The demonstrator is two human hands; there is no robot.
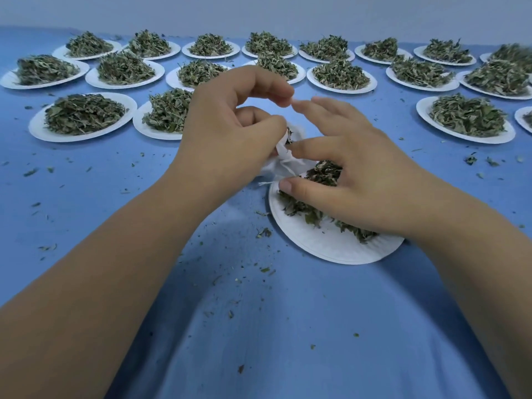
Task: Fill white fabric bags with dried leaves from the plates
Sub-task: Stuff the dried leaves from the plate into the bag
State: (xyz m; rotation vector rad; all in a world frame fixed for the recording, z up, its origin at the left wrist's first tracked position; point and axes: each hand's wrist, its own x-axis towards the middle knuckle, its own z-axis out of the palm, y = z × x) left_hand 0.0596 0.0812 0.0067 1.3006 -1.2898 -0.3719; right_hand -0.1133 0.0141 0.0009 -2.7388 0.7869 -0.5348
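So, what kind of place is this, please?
Probably a small hand-packing station for dried herbs or tea. Rows of white plates carry heaps of dried leaves on a blue table, and the left hand holds a white fabric bag with leaves at its mouth.

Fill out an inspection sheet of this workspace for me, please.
Surface: blue cloth.
Job's things: white bag by the far-left rim of the near plate; leaves piled on it; many heaped plates beyond.
Clutter: leaf crumbs scattered on the cloth.
Grips: left hand pinches the bag; right hand open over the leaves, fingers at the bag's mouth.
Cables: nothing seen.
Surroundings: plain wall behind.
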